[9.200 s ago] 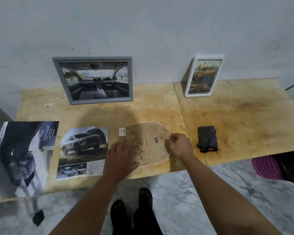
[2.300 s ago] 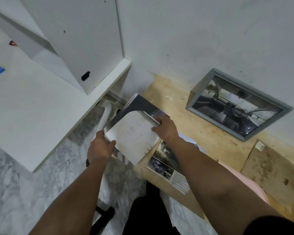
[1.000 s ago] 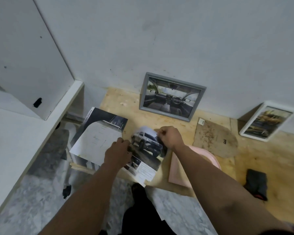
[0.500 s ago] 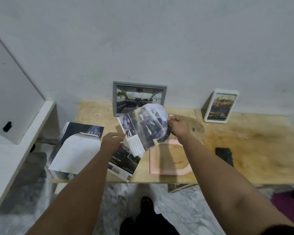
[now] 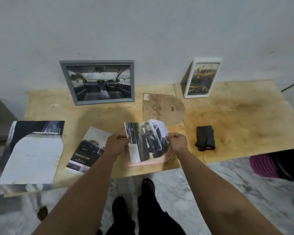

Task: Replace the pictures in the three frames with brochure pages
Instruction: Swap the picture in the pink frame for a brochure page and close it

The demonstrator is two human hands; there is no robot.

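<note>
Left hand (image 5: 116,144) and right hand (image 5: 176,142): each grip pinched closed on opposite side edges of the arch-cut glossy car brochure page (image 5: 147,141), held just above the pink arch-shaped frame (image 5: 147,163) lying on the plywood counter (image 5: 236,116). Judgement: page light, limp, slick, creases and tears easily; edge holds suit it, kept taut. Print shows a pickup truck, turned sideways, with a text strip at left. Brown arched backing board (image 5: 162,108) lies beyond.
</note>
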